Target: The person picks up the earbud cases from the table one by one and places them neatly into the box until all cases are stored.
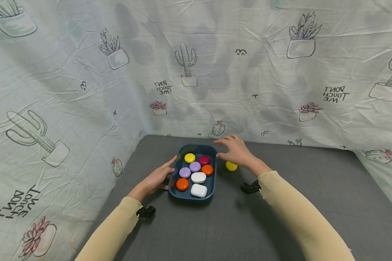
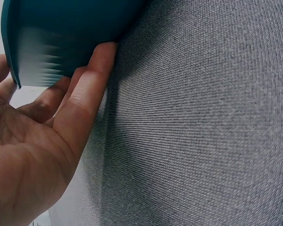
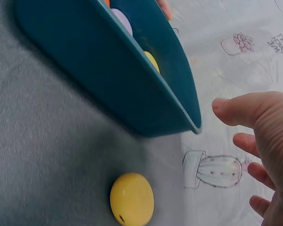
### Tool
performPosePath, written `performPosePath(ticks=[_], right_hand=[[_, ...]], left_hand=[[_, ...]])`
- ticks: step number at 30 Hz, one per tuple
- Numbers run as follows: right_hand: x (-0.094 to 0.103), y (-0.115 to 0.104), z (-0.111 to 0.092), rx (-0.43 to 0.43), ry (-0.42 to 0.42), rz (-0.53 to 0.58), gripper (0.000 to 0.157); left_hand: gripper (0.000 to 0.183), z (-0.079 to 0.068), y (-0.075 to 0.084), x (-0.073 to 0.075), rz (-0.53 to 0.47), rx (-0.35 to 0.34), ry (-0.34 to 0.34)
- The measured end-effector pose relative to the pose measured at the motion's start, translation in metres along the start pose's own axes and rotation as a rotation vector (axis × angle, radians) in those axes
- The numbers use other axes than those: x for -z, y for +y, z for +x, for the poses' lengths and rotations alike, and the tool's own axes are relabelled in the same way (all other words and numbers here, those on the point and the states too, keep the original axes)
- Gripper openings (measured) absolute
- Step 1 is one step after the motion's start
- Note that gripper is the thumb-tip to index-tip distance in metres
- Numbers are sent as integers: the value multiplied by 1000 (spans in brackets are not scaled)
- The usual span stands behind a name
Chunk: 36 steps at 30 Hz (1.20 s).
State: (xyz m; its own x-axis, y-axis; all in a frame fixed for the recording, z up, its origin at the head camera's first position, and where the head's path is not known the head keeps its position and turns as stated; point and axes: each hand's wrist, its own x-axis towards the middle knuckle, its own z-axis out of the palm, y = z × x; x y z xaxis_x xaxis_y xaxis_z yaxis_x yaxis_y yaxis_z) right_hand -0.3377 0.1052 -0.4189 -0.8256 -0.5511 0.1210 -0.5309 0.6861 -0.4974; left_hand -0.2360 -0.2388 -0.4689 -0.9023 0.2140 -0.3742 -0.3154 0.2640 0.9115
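A dark blue tray (image 1: 172,181) with rounded corners holds several smooth, pebble-like pieces: a yellow one (image 1: 190,158), a crimson one (image 1: 204,160), two lilac, two orange and two white. My left hand (image 1: 156,179) rests against the tray's left outer wall, its fingers extended along the side in the left wrist view. Just off the far right corner, my right hand (image 1: 236,151) hovers with fingers spread and nothing in them. Below it on the table lies another yellow piece (image 3: 132,199), apart from the tray, with a small dark mark.
The dark grey table (image 1: 222,224) reaches back to a pale cloth (image 1: 215,72) printed with cacti, which hangs behind and along the left side. Each wrist wears a black band (image 1: 146,212).
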Motion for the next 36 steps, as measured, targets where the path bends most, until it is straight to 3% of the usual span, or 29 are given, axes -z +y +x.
performPosePath(ticks=[18,36], right_hand=[[15,33,-22,-14,4,-22,58],[4,55,-41,-16,-35,-52,65]], left_hand=[[58,0,1,-1,6,1,8],[58,-4,4,-4,5,5,12]])
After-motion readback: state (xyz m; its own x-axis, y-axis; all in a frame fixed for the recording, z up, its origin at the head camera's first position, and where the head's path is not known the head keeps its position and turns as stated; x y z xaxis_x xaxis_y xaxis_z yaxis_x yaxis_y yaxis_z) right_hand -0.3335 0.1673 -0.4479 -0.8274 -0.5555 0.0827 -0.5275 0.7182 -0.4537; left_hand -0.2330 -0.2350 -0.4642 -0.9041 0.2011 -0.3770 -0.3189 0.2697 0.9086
